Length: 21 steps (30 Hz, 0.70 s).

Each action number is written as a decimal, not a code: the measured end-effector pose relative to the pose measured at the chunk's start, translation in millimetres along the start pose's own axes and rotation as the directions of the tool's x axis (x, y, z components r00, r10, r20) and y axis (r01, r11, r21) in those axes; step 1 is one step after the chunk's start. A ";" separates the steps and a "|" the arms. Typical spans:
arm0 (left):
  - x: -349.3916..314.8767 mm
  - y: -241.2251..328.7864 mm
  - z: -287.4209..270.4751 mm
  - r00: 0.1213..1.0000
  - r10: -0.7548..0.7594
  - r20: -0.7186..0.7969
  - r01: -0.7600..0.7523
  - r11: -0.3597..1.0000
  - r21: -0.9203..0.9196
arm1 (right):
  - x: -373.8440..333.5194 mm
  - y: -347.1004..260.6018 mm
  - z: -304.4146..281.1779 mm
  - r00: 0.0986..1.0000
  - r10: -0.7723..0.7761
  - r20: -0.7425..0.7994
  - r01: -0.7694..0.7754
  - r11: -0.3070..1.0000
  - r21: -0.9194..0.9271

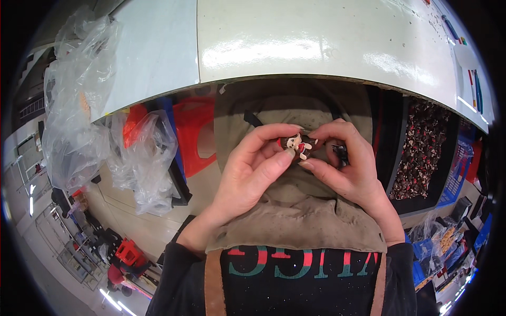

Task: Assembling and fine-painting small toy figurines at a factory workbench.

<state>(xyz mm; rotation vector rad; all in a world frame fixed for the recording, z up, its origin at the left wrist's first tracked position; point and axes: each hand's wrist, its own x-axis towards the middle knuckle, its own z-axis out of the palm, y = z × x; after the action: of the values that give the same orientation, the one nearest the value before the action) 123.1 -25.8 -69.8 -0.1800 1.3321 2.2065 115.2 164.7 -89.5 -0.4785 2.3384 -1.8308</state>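
Above the lap of a brown apron (295, 221), just below the near edge of the pale tabletop (316, 37), lies a small figurine (302, 148), held between two bare hands. Orientation: the face is turned up toward the viewer; the long axis runs obliquely, with the brown-haired head at the upper left and the pale feet at the lower right. Red details mark the head and body.

Relative position: the figurine sits at the fingertips of the left hand (253, 163), on that hand's right side, and directly beside the right hand's thumb and forefinger. Left hand: closed in a pinch, gripping the figurine, the thumb against its near side below the face and the forefinger along the far side. Right hand (353, 158): half closed, thumb and forefinger parted around the foot end; how firmly it grips cannot be told. A dark object (340, 154) shows within its curled fingers, its kind unclear.

Surroundings: at right, a black tray (399, 152) filled with many small brown, red and pale pieces (421, 150); at left, a red stool (194, 126) and clear plastic bags (153, 163).
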 end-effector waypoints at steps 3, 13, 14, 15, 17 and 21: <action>1.3 -1.9 -2.6 1.000 0.017 0.026 -0.016 1.000 -0.009 | 0.7 -0.5 1.4 1.000 0.001 -0.004 -0.001 1.000 -0.002; -0.1 -3.6 -0.9 1.000 0.025 0.015 -0.026 0.999 0.024 | 1.7 -3.4 2.1 0.996 -0.091 -0.012 0.089 0.989 -0.117; 0.1 -3.1 -1.0 1.000 0.025 0.015 -0.026 0.999 0.024 | 1.7 -4.2 1.9 0.996 -0.084 -0.009 0.082 0.990 -0.116; 0.6 -2.3 -1.0 1.000 0.022 0.014 -0.023 0.999 0.030 | 1.8 -4.6 1.9 0.997 -0.077 -0.006 0.076 0.990 -0.116; 0.8 -2.3 -0.8 1.000 0.019 0.015 -0.020 0.999 0.037 | 1.4 -3.9 2.4 0.996 -0.093 -0.009 0.091 0.989 -0.113; 1.0 -4.4 -1.7 0.998 0.051 0.022 -0.052 0.997 0.057 | 1.3 -2.5 3.5 0.993 -0.120 -0.003 0.119 0.986 -0.114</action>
<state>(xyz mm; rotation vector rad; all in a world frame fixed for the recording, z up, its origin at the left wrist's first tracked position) 124.3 -25.3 -74.5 -0.1026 1.4019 2.2032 115.4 160.5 -87.9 -0.6385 2.4808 -1.7580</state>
